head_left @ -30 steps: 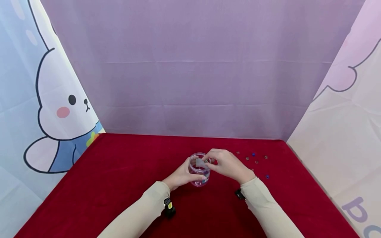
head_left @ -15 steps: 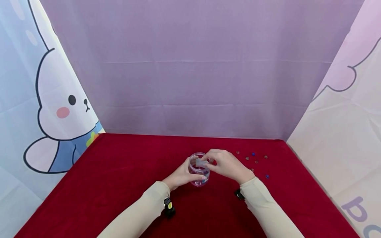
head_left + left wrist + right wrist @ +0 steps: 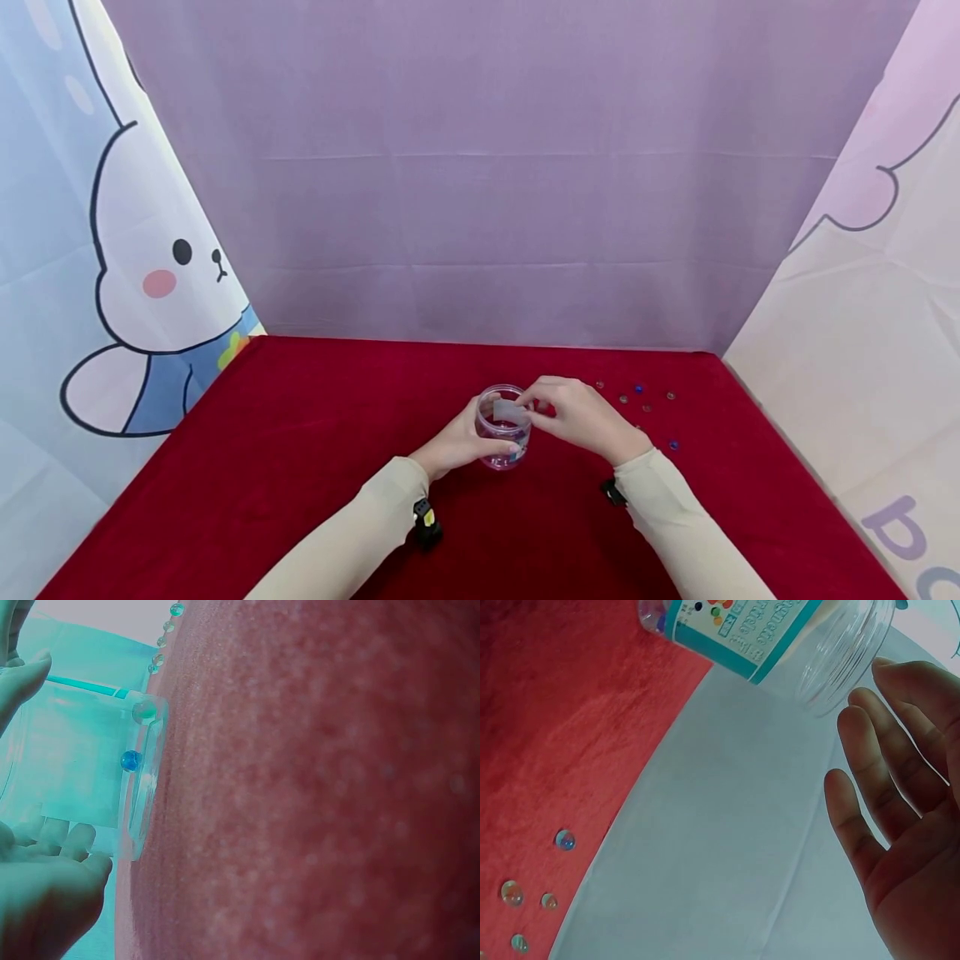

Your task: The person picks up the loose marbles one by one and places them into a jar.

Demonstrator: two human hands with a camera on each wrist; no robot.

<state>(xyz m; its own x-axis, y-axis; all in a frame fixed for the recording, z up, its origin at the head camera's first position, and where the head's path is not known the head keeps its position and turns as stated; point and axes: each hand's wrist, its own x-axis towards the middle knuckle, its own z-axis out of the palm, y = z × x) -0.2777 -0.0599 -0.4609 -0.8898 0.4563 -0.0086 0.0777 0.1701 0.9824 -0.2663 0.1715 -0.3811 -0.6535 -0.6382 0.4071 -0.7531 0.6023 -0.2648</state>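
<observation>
A clear plastic jar [image 3: 498, 433] with a pinkish rim stands at the middle of the red cloth, its mouth upward. My left hand [image 3: 459, 440] grips its side, thumb across the front. Inside, near the base, the left wrist view shows a blue marble [image 3: 130, 760] and a pale greenish marble [image 3: 144, 712]. At the right of the rim is my right hand [image 3: 576, 418], its fingertips close to the mouth. The right wrist view shows those fingers [image 3: 864, 739] loosely bent with nothing between them, beside the jar's printed label [image 3: 742, 631].
Several loose marbles lie on the red cloth [image 3: 337, 417] to the right, among them a blue marble [image 3: 673, 445] nearer me and another blue marble [image 3: 639, 389] farther back. A purple curtain [image 3: 480, 208] rises behind the table, with printed cloth [image 3: 862, 333] at the right side.
The small marble seen at my right fingertips a second ago no longer shows there. My right hand and forearm have shifted slightly right. The left hand and jar stay put.
</observation>
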